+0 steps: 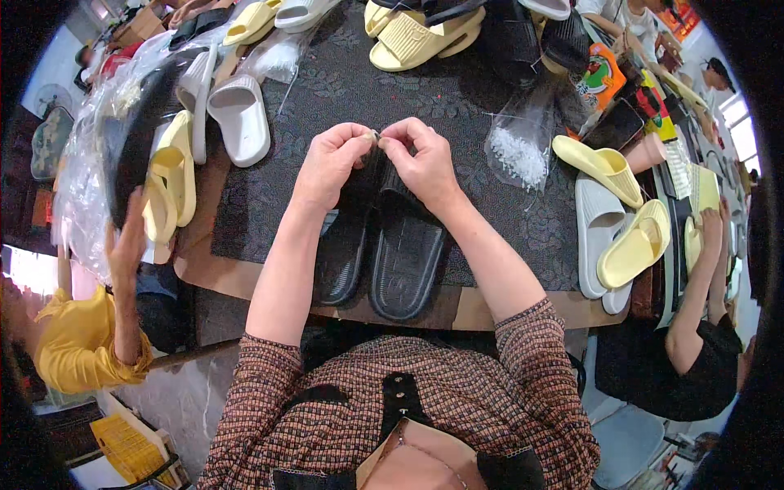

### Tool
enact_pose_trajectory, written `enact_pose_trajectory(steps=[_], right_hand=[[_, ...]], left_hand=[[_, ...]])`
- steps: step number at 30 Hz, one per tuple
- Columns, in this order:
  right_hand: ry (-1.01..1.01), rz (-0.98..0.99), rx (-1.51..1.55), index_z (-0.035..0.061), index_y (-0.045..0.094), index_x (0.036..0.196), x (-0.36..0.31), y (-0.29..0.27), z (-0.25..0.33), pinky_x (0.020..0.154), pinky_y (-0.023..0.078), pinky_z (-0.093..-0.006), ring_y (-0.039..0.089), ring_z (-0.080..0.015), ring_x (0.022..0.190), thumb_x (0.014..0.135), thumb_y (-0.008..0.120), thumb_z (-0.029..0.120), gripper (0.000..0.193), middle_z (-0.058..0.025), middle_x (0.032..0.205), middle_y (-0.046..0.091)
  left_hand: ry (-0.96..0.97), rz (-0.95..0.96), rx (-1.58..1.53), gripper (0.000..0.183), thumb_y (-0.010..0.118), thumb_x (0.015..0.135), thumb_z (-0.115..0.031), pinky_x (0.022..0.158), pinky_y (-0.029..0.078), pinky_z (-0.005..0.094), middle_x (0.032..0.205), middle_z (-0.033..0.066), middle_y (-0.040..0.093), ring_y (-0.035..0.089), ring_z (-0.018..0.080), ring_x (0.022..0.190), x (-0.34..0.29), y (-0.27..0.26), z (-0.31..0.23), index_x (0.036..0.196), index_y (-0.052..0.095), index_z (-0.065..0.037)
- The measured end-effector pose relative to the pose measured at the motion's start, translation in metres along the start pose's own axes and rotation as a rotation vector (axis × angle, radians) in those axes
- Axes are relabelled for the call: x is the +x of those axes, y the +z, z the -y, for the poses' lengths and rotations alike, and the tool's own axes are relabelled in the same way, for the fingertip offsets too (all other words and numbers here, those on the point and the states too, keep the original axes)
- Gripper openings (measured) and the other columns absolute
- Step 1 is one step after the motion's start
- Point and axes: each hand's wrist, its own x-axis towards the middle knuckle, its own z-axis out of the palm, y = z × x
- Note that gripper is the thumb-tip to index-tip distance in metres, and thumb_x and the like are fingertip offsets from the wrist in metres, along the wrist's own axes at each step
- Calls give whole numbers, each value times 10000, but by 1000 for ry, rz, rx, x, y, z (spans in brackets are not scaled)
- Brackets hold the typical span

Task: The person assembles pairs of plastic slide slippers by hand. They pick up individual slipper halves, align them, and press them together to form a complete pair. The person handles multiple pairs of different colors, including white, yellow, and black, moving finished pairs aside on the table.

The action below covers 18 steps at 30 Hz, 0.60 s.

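Note:
Above the far ends of a pair of black slippers, my left hand [331, 161] and my right hand [425, 163] meet with thumbs and fingertips pinched together. Something tiny sits between the fingertips, too small to name. The right-side black slipper [407, 265] lies sole down, toe end away from me. Its mate, the left-side black slipper [341, 257], rests close beside it, partly covered by my left forearm. Both lie on the dark patterned table mat [490, 237]. A see-through bag of small white plastic pieces [520, 153] lies to the right of my right hand.
Grey slippers [239, 118] and yellow slippers [173, 175] stand at the left. More yellow slippers [425, 41] lie at the far side, and a yellow and grey pile [633, 253] at the right. A co-worker's yellow sleeve [82, 339] is left; another person's forearm [702, 269] is right.

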Motion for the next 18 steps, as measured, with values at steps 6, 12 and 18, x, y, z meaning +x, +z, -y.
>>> enact_pose_trajectory(steps=[6, 12, 18], right_hand=[[-25, 4, -29, 40, 635, 785, 0, 0, -1, 622, 448, -336, 568, -214, 609, 753, 670, 96, 73, -81, 689, 636], [-25, 10, -61, 43, 639, 788, -1, 0, -2, 627, 449, -340, 567, -221, 612, 757, 663, 98, 67, -79, 695, 640], [18, -2, -47, 58, 645, 797, -2, 1, -4, 638, 455, -338, 565, -224, 634, 756, 662, 102, 62, -77, 701, 642]], left_hand=[[-39, 21, -40, 107, 599, 848, -136, 628, 400, 210, 758, -34, 580, 493, 49, 680, 1, -1, -4, 874, 651, -46], [-57, 28, -30, 109, 595, 849, -136, 618, 395, 210, 753, -34, 574, 486, 49, 673, 0, -1, -5, 874, 648, -45], [-34, 19, 0, 112, 593, 850, -140, 607, 392, 208, 747, -37, 572, 481, 44, 666, 1, 1, -4, 869, 648, -44]])
